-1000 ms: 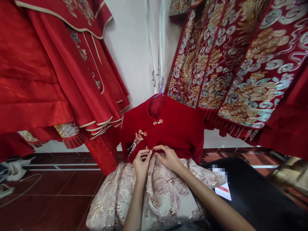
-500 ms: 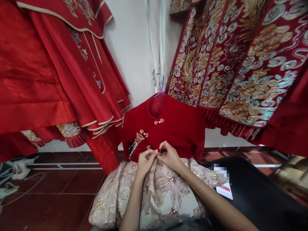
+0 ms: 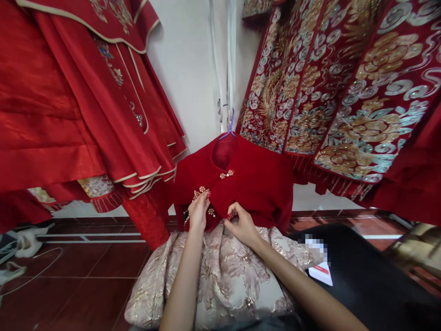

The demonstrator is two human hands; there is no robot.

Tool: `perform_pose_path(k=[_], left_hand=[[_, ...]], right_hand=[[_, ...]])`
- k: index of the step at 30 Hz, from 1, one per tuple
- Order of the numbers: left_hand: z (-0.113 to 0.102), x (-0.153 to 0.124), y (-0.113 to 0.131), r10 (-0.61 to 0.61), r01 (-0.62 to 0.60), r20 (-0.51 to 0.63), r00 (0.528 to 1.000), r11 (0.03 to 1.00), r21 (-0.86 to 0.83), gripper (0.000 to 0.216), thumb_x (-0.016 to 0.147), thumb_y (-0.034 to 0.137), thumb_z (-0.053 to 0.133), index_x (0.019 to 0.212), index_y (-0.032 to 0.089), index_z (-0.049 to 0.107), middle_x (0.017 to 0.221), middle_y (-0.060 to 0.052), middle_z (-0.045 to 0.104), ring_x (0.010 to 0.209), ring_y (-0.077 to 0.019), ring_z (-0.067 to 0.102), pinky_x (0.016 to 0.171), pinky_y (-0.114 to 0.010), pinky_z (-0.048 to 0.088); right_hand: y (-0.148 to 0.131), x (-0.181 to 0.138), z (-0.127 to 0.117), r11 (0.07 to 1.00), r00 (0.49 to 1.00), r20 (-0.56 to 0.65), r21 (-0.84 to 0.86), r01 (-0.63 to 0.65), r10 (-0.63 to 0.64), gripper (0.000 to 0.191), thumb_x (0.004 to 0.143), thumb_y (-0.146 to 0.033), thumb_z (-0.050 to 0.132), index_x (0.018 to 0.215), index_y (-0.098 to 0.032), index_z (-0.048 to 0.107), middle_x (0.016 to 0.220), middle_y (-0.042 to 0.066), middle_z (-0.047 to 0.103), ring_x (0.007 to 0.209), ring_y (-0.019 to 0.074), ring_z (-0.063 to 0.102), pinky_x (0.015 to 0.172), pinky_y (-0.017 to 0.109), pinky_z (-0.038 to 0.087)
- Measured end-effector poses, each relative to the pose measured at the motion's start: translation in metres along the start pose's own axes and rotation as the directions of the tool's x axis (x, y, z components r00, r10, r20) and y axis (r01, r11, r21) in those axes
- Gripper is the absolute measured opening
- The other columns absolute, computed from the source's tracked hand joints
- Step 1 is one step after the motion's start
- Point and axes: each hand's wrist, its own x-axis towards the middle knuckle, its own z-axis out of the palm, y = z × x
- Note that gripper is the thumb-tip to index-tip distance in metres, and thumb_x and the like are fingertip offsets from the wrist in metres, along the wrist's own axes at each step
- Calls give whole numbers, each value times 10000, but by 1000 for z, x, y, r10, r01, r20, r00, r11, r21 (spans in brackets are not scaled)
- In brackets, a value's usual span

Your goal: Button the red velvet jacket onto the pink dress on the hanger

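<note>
A red velvet jacket [image 3: 255,184] hangs on a purple hanger [image 3: 230,128] in front of me, above a pale pink and gold brocade skirt [image 3: 227,276]. Gold ornamental clasps run down its slanted front flap: one near the collar [image 3: 226,174], one with a tassel lower left [image 3: 200,191]. My left hand [image 3: 199,210] reaches up to that tasselled clasp, fingers curled on it. My right hand [image 3: 241,224] pinches the jacket's lower front edge beside a small clasp [image 3: 211,212].
Plain red garments [image 3: 79,101] hang at the left. Red robes with gold and silver embroidery [image 3: 337,87] hang at the right. A white wall [image 3: 193,78] is behind. A dark surface with a white card [image 3: 322,273] lies at lower right. Red tiled floor [image 3: 69,285] and a white cable at the left.
My left hand has left the lowest clasp and moved up and left to the tasselled clasp. My right hand stays pinched at the jacket's lower front edge.
</note>
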Motion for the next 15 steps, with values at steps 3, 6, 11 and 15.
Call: perform_pose_path(k=[3, 6, 11, 15], left_hand=[[3, 3, -3, 17, -16, -36, 999, 999, 41, 175, 734, 269, 694, 839, 131, 708, 937, -98, 739, 843, -159, 697, 833, -306, 529], [14, 5, 2, 38, -44, 39, 999, 984, 174, 245, 745, 351, 668, 859, 138, 710, 871, -83, 737, 784, -173, 688, 766, -309, 528], [47, 4, 27, 425, -588, 408, 808, 630, 508, 228, 815, 374, 611, 921, 189, 695, 930, -55, 686, 829, -166, 623, 777, -286, 487], [67, 6, 48, 454, -756, 651, 608, 81, 650, 255, 880, 398, 540, 1051, 271, 681, 962, -58, 613, 898, -210, 537, 708, -301, 447]], right_hand=[[0, 0, 1, 1000, 1000, 1, -1, -4, 4, 155, 703, -150, 537, 817, -213, 451, 758, -26, 508, 704, 146, 512, 693, 258, 401], [-1, 0, 1, 1000, 1000, -24, -23, -4, 4, 149, 697, -146, 529, 778, -216, 426, 736, -32, 485, 687, 143, 487, 677, 256, 383], [1, 0, 0, 998, 999, -36, -59, -13, 10, 178, 679, -129, 510, 706, -222, 361, 668, -45, 432, 629, 136, 430, 617, 246, 341], [1, 1, -1, 998, 1000, -25, -61, -9, 8, 176, 679, -125, 509, 698, -221, 363, 663, -44, 438, 629, 136, 429, 614, 243, 338]])
